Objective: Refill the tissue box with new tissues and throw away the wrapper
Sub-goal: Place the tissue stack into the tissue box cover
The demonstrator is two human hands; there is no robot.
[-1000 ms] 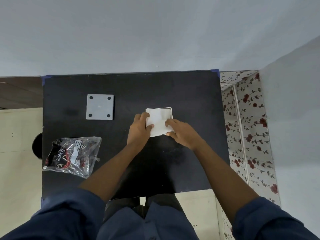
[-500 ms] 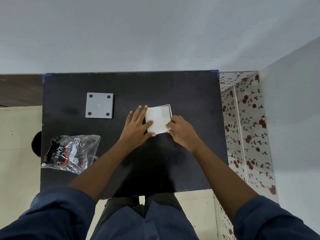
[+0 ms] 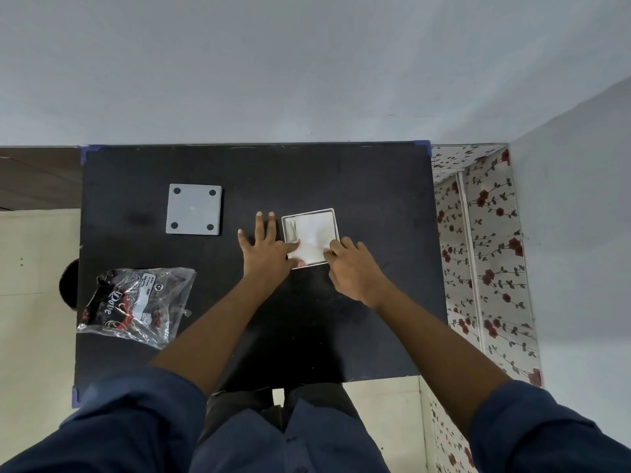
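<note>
The square tissue box [image 3: 309,212] stands open on the black table [image 3: 341,175], right of the middle. A stack of white tissues [image 3: 316,230] lies inside and nearly fills it. My left hand [image 3: 266,254] lies flat just left of the box with its fingers spread and its thumb pressing on the tissues. At the box's near right corner my right hand [image 3: 351,268] has curled fingers, thumb on the tissues and fingertips at the rim. The crumpled clear wrapper [image 3: 136,302], printed in black and red, lies near the table's left front.
A grey square lid [image 3: 194,209] with four dark dots lies flat at the back left of the table. A surface with a red flower pattern [image 3: 485,268] borders the table's right side. Something dark and round [image 3: 68,285] shows past the left edge.
The tissues have sunk down into the box. My left hand has slid off the stack to the left and spread flat on the table. My right hand has stayed at the near right corner.
</note>
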